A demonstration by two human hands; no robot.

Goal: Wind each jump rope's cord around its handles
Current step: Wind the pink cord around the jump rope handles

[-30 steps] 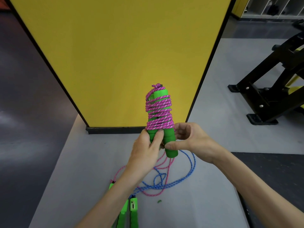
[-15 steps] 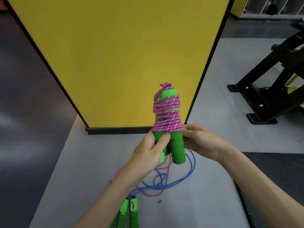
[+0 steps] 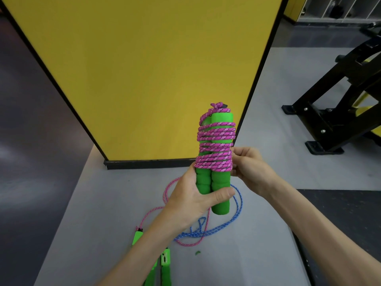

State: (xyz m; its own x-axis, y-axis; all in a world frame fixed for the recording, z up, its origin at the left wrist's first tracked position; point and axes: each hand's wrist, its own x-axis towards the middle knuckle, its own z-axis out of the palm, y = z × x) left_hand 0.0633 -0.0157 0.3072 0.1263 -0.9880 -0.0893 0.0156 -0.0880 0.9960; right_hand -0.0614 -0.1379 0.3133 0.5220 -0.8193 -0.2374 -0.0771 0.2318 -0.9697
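Fingers (image 3: 223,194) of both hands grip wound green handles (image 3: 212,182) | grey floor (image 3: 103,203) | yellow panel (image 3: 144,69) behind | black frame (image 3: 329,112) right

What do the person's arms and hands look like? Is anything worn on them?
Both forearms are bare, with no sleeves in view. The left hand and the right hand wear no gloves, and no watch, ring or bracelet shows on either.

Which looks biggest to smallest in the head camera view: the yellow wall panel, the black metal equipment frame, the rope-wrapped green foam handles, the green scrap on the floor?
1. Yellow wall panel
2. Black metal equipment frame, partly cut off
3. Rope-wrapped green foam handles, enlarged by nearness
4. Green scrap
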